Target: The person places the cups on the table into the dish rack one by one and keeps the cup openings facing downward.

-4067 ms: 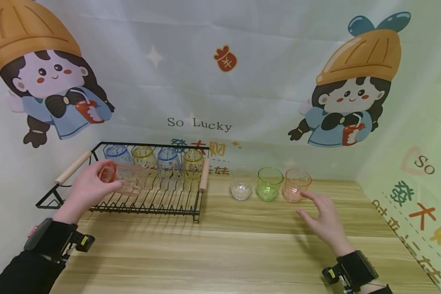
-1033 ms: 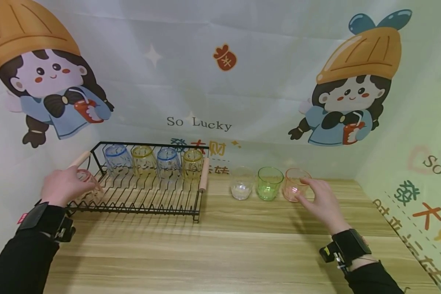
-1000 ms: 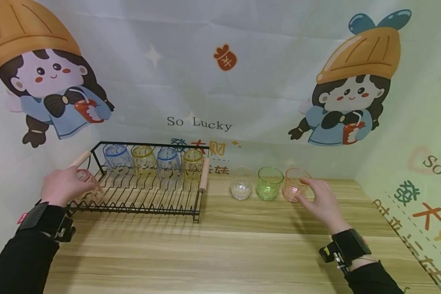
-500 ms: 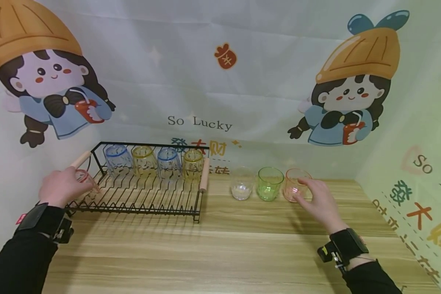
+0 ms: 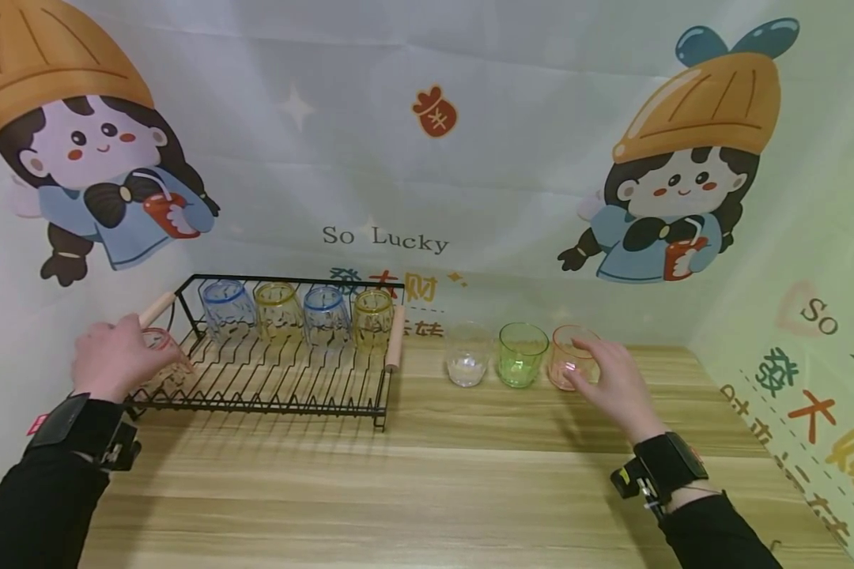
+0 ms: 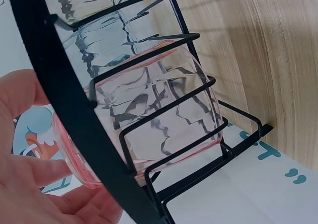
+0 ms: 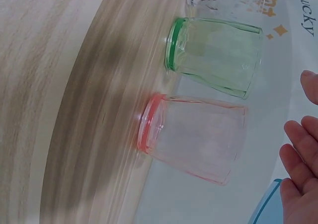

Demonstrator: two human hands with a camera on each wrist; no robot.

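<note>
Plainly, two well-separated hands are shown, one occupied and one unfilled. At the front left corner of a black wire dish rack with pale wooden handles (image 5: 256, 410), a ribbed, transparent pink drinking glass (image 6: 156, 87) is gripped near its upper end by the left hand (image 5: 117, 356), thumb on one side and fingers on the other. The glass appears to be set mouth down, presumably for draining, and the grip is probably kept high because the lower wall is hemmed in by wires. Behind it, a back row is formed by two blue-ringed clear glasses (image 5: 229, 312) (image 5: 327, 316) alternated with two yellow-ringed ones (image 5: 279, 312) (image 5: 374, 316) — likely lined up so that the front is left reachable.

On the wood-grained table (image 5: 427, 498), a smooth, transparent pink tumbler (image 7: 194, 139) is stood upright at the right end of a row, next to a transparent green tumbler (image 5: 523, 356) and a colourless one (image 5: 467, 363). Just beside it the right hand (image 5: 615, 387) is held with thumb and fingers spread; a gap is shown by the right wrist view. Both forearms are angled inward from the lower corners, the left palm turned down.
</note>
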